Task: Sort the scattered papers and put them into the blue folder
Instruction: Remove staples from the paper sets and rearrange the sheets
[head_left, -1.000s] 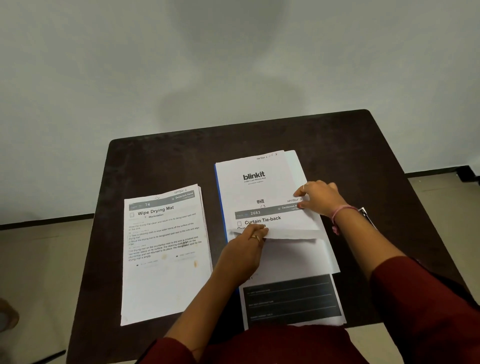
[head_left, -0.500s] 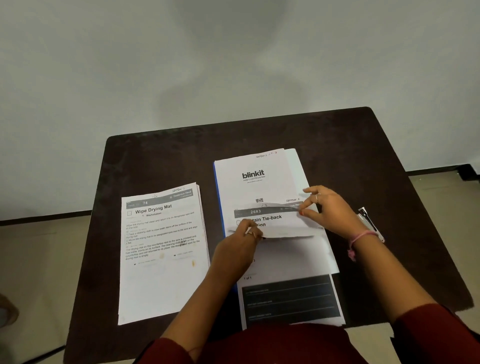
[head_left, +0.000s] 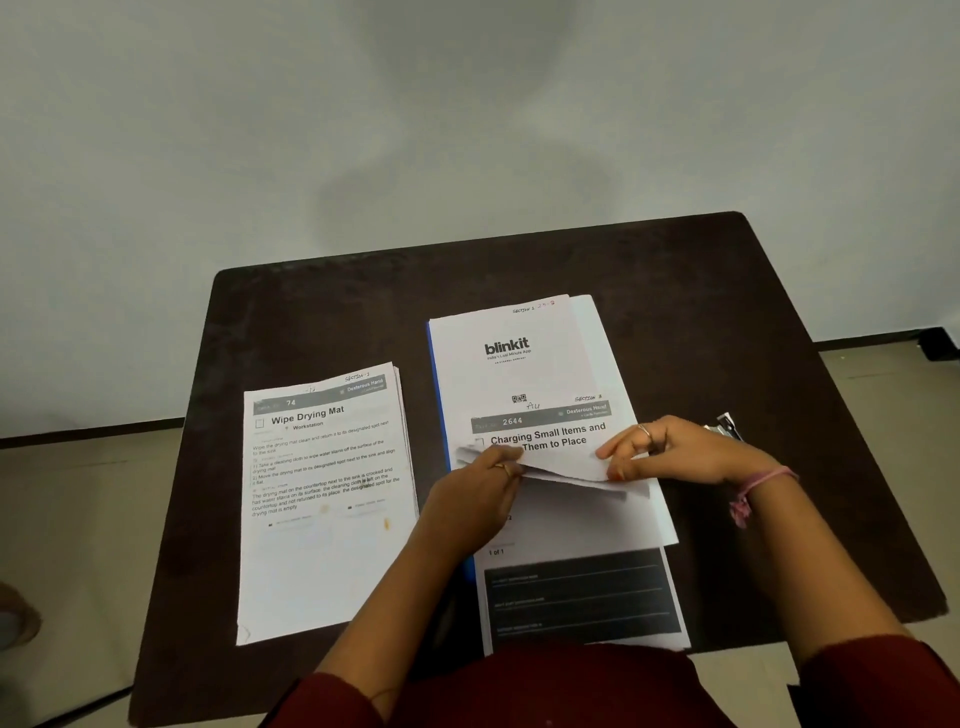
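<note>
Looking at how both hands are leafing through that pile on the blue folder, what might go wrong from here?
The sheets pinched by the left hand and right hand are already buckled, so they may crease or tear. The pile lies skewed on the blue folder, with the bottom page overhanging the table edge; it might slip off.

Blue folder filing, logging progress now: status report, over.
Left hand and right hand both pinch folded sheets. Blue folder under blinkit page. Wipe Drying Mat stack unfiled. Nothing obstructing.

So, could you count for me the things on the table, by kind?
Paper stacks: 2, the left stack and the stack on the folder
Blue folder: 1
Small metal object by the right hand: 1
Total: 4
</note>
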